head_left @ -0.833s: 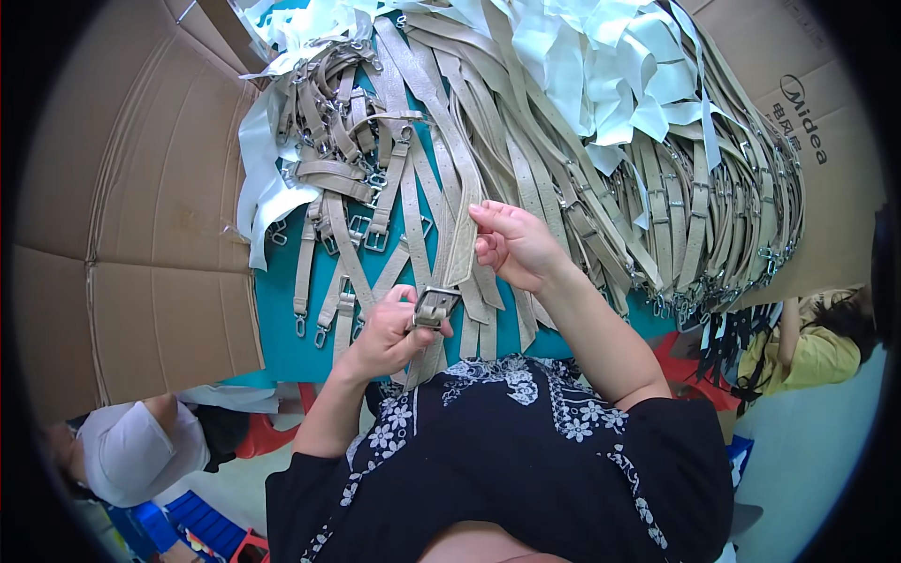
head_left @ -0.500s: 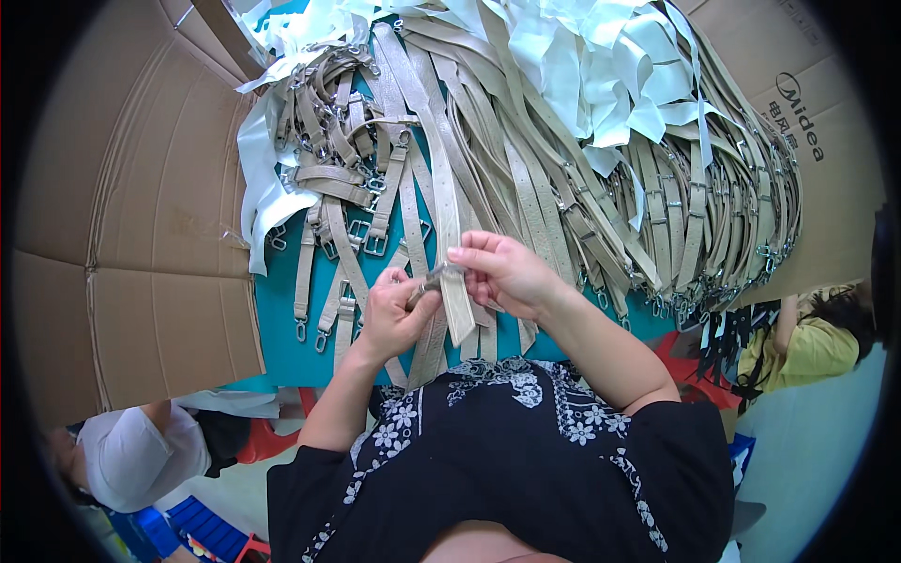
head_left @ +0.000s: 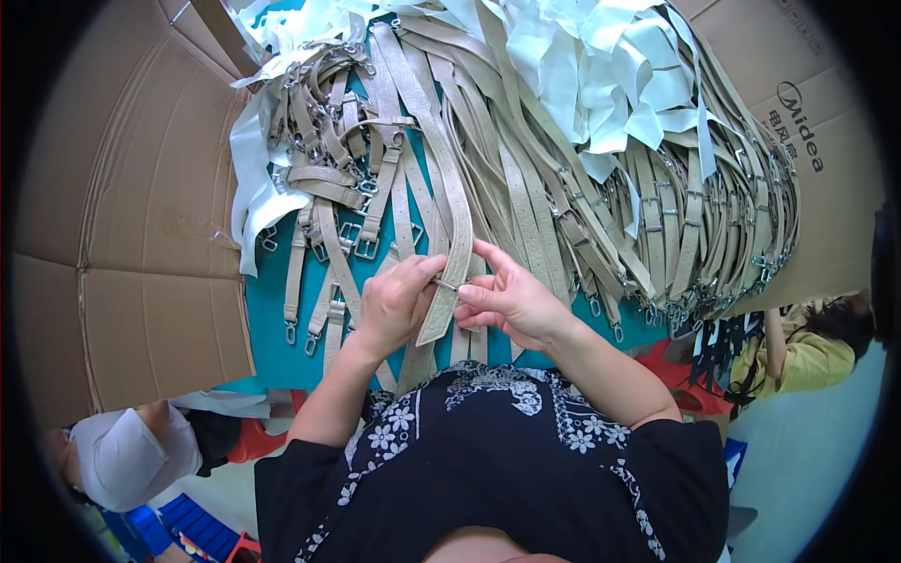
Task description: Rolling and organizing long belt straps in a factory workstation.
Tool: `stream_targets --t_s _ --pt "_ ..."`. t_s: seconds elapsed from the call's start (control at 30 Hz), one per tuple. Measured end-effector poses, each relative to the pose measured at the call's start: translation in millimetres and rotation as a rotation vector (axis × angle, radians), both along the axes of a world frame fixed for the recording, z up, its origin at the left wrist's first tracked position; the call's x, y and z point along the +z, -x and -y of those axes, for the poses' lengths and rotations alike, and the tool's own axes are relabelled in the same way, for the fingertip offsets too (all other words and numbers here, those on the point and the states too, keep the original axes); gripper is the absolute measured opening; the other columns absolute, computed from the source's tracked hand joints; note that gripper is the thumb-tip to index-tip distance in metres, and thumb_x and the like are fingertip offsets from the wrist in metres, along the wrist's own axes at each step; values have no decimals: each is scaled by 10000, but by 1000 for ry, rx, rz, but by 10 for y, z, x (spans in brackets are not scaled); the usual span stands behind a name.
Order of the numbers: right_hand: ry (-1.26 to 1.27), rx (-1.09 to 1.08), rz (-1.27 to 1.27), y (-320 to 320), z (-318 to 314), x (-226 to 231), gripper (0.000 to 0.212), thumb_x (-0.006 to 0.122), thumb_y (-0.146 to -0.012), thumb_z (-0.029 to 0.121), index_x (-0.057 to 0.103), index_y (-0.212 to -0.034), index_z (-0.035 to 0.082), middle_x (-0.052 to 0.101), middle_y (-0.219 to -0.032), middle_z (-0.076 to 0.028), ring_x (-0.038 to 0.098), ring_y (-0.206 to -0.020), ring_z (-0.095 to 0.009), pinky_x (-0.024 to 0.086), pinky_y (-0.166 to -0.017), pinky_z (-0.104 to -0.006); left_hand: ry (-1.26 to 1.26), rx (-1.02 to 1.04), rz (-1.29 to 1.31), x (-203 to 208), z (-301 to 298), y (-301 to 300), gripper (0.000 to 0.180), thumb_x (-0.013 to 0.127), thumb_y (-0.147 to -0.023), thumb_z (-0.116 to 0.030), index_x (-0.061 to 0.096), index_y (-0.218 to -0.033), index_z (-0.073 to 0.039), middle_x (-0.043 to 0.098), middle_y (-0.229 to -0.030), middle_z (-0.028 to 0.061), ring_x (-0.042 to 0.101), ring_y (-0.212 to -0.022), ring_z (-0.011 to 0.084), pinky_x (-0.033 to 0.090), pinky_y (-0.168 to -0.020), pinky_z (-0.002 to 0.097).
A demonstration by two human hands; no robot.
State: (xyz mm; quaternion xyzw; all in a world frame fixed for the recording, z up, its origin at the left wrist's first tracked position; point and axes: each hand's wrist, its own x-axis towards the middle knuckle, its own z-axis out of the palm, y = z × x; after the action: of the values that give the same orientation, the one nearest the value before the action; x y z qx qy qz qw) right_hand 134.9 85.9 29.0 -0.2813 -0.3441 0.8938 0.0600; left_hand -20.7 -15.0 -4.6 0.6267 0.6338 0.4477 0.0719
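Note:
A beige leather-look strap (head_left: 435,320) with a pointed end hangs between my hands, its long part running up over the pile. A metal buckle (head_left: 447,284) lies across it. My left hand (head_left: 392,302) is closed on the buckle from the left side; its fingers partly hide what it grips. On the other side, my right hand (head_left: 518,305) has its thumb against the buckle's right end and its index finger at the strap's edge, with the remaining fingers curled beneath. The strap passes through or under the buckle; I cannot tell which.
Many beige straps (head_left: 526,206) with buckles and clips cover the green table (head_left: 267,328). White sheets (head_left: 601,70) lie over them. Cardboard boxes (head_left: 155,225) flank both sides. Two people sit nearby, one in a white top (head_left: 136,460), one in yellow (head_left: 812,352).
The strap's pointed end has swung to the left. My right thumb has slid down to the buckle's right end, and its index finger has stretched upward. My left hand stays at the buckle.

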Motion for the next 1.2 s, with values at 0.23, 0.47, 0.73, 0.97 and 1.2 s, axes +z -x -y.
stream_targets --t_s 0.23,0.47,0.73,0.97,1.2 --pt "-166 -41 -47 -124 -30 -63 852 630 -790 18 45 -1406 86 595 -770 -61 581 -692 -107 502 -650 -248 85 107 81 -31 -221 -81 234 612 -764 -97 572 -995 -89 609 -769 102 604 -638 259 458 -529 330" --pt "-111 30 73 -200 -231 19 689 568 -845 86 142 -1384 28 598 -895 -97 604 -790 -133 501 -646 -234 174 158 273 -92 -414 -87 191 620 -800 -252 618 -925 -108 626 -680 84 613 -570 228 454 -495 308" --pt "268 1 -139 -54 -562 -352 301 490 -901 122 460 -1183 17 550 -773 -7 526 -614 -64 486 -545 -172 198 160 120 86 -413 -143 181 621 -790 -293 635 -835 -119 589 -554 49 578 -462 211 429 -434 317" --pt "124 -53 -98 -2 -440 -227 315 519 -894 149 482 -1170 2 590 -820 -21 535 -628 -57 476 -544 -177 186 170 64 125 -365 -158 184 588 -813 -292 625 -832 -112 568 -529 57 562 -448 245 414 -419 343" --pt "-493 -216 57 110 -365 -430 270 626 -834 188 577 -1028 6 598 -813 -8 513 -667 -50 429 -605 -188 478 -114 593 198 -283 -132 312 419 -918 -294 531 -970 -7 588 -751 134 589 -718 285 453 -643 354"
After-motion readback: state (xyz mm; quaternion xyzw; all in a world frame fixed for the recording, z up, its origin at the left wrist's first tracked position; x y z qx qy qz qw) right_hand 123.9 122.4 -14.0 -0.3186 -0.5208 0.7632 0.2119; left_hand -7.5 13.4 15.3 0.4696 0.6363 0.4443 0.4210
